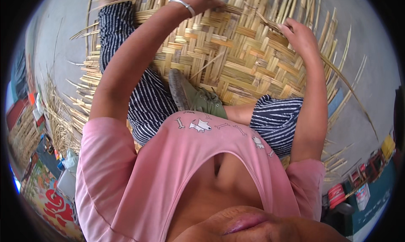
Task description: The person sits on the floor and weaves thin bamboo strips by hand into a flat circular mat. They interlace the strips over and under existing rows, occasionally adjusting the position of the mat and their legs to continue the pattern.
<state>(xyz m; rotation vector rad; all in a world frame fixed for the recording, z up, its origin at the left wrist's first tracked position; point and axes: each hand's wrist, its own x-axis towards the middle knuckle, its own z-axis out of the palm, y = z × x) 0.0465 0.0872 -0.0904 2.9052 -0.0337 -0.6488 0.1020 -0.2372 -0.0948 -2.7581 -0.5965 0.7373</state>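
Note:
A woven reed mat (244,69) spreads over the ground under my legs, its flat yellow-brown strips crossing in a tight pattern and their loose ends sticking out round the sides. At the top edge of the view my left hand (197,0) is closed round a thin reed strip, partly cut off by the frame; a strip's tail runs out to its left. Over the far right part of the mat, my right hand (298,36) pinches a reed strip (349,85) between thumb and fingers. That strip trails past my right forearm and curves down over the floor.
My green shoe (204,102) rests on the mat, between my legs in striped trousers. Loose reeds (57,107) lie on the grey floor (371,73) to the left. A red container (336,195) and other household items stand at the lower right.

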